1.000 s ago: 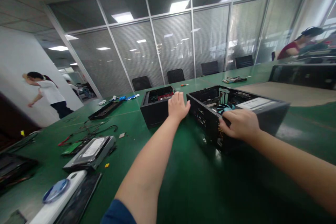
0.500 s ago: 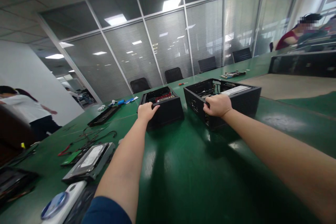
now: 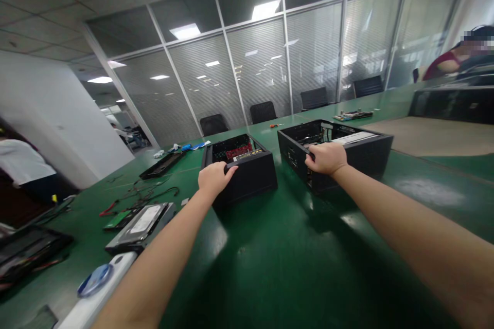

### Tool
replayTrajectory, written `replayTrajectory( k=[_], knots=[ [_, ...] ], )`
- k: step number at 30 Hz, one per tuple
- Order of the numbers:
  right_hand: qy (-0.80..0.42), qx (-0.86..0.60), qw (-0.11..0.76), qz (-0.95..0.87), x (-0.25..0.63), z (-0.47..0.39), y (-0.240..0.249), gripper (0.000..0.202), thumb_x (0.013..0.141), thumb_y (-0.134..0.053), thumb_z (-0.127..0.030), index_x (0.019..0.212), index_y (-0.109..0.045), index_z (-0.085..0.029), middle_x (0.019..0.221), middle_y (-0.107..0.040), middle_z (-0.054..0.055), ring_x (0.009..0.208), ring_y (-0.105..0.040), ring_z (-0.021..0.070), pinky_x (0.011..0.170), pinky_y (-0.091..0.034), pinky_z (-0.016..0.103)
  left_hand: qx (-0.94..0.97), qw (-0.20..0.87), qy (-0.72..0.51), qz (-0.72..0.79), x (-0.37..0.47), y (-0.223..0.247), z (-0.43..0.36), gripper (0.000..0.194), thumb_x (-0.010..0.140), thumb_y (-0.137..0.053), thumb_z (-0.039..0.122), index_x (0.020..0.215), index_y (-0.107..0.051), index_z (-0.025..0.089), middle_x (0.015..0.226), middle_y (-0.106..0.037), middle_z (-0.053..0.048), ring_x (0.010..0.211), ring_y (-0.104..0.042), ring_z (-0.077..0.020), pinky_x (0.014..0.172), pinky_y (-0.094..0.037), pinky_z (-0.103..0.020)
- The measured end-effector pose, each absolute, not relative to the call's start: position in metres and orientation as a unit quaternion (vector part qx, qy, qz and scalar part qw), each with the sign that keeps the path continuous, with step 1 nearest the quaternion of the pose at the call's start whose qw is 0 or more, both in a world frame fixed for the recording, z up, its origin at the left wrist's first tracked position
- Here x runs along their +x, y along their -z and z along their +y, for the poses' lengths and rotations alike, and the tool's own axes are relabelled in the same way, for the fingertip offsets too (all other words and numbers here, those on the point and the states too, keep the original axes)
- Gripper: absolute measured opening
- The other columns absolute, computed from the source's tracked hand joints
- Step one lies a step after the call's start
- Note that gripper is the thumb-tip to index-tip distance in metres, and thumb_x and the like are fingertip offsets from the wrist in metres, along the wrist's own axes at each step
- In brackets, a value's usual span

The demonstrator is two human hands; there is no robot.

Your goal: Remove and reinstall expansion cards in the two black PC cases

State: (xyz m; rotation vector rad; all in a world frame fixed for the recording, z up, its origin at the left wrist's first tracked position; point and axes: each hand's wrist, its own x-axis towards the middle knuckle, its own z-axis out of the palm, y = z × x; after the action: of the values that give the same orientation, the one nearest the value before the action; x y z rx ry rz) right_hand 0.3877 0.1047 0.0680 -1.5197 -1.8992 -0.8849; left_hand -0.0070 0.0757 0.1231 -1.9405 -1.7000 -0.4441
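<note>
Glass partition [image 3: 258, 69] with louvred blinds spans the background. Green bench [image 3: 270, 262] extends across the foreground. Black chairs [image 3: 263, 112] stand along its far side. Two black computer cases, open at the top, rest on the bench, side by side with a narrow gap between them. Right computer case [image 3: 358, 162] contains a component with a white label [image 3: 353, 138]. Left computer case [image 3: 247, 182] contains a red circuit board [image 3: 238, 152]. Both hands are closed on case rims: the left hand [image 3: 214, 179] grips the near left upper corner of its case, thumb along the top edge; the right hand [image 3: 327, 158] clasps the near upper corner of the other. Fingertips are hidden. Hard disk drive [image 3: 147, 220] lies left of the cases, near loose cables [image 3: 142, 196]. Orange-handled screwdriver [image 3: 274, 126] lies beyond the gap.
</note>
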Motion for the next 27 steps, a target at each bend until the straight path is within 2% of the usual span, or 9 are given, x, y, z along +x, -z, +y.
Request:
replayTrajectory(
  k=[5, 9, 15, 18, 22, 27],
  knots=[
    [0.31, -0.581, 0.273, -0.701, 0.386, 0.104, -0.068, 0.04, 0.087, -0.042, -0.046, 0.083, -0.071, -0.02, 0.073, -0.068, 0.008, 0.066, -0.059, 0.0223, 0.06, -0.019, 0.034, -0.724, 0.269, 0.156, -0.616, -0.004, -0.123, 0.006, 0.061, 0.094, -0.03, 0.071, 0.1, -0.07, 0.025, 0.101, -0.075, -0.006, 0.093, -0.068, -0.0259, 0.064, -0.039, -0.032],
    [0.297, -0.589, 0.272, -0.701, 0.385, 0.102, -0.069, 0.041, 0.087, -0.042, -0.046, 0.091, -0.074, -0.02, 0.077, -0.07, 0.008, 0.067, -0.06, 0.0226, 0.06, -0.02, 0.034, -0.734, 0.284, 0.147, -0.599, 0.003, -0.124, -0.048, 0.057, 0.095, -0.032, 0.067, 0.098, -0.069, 0.024, 0.096, -0.075, -0.004, 0.09, -0.069, -0.0243, 0.064, -0.04, -0.033],
    [0.287, -0.601, 0.271, -0.695, 0.383, 0.1, -0.071, 0.039, 0.087, -0.043, -0.045, 0.084, -0.072, -0.019, 0.078, -0.071, 0.009, 0.069, -0.061, 0.0224, 0.061, -0.022, 0.034, -0.769, 0.297, 0.164, -0.541, 0.012, -0.125, -0.118, 0.046, 0.095, -0.043, 0.061, 0.097, -0.068, 0.022, 0.093, -0.075, -0.005, 0.087, -0.069, -0.0236, 0.069, -0.048, -0.034],
    [0.276, -0.599, 0.271, -0.701, 0.382, 0.098, -0.072, 0.038, 0.086, -0.045, -0.044, 0.089, -0.073, -0.018, 0.08, -0.072, 0.01, 0.071, -0.062, 0.0229, 0.061, -0.022, 0.033, -0.794, 0.309, 0.208, -0.481, 0.02, -0.125, -0.154, 0.04, 0.093, -0.05, 0.056, 0.095, -0.068, 0.021, 0.085, -0.073, -0.006, 0.077, -0.069, -0.0238, 0.064, -0.052, -0.036],
    [0.279, -0.606, 0.265, -0.696, 0.381, 0.097, -0.073, 0.039, 0.086, -0.043, -0.044, 0.084, -0.072, -0.018, 0.079, -0.071, 0.01, 0.069, -0.062, 0.0232, 0.06, -0.02, 0.032, -0.815, 0.301, 0.253, -0.426, 0.035, -0.127, -0.196, 0.033, 0.09, -0.053, 0.048, 0.095, -0.068, 0.02, 0.083, -0.073, -0.008, 0.072, -0.069, -0.0234, 0.061, -0.058, -0.037],
    [0.288, -0.609, 0.253, -0.694, 0.382, 0.098, -0.072, 0.041, 0.087, -0.041, -0.045, 0.082, -0.071, -0.017, 0.077, -0.07, 0.01, 0.069, -0.061, 0.0223, 0.06, -0.019, 0.032, -0.821, 0.301, 0.26, -0.41, 0.041, -0.114, -0.223, 0.034, 0.086, -0.056, 0.048, 0.102, -0.072, 0.023, 0.083, -0.074, -0.009, 0.077, -0.072, -0.0266, 0.07, -0.063, -0.041]
  ],
)
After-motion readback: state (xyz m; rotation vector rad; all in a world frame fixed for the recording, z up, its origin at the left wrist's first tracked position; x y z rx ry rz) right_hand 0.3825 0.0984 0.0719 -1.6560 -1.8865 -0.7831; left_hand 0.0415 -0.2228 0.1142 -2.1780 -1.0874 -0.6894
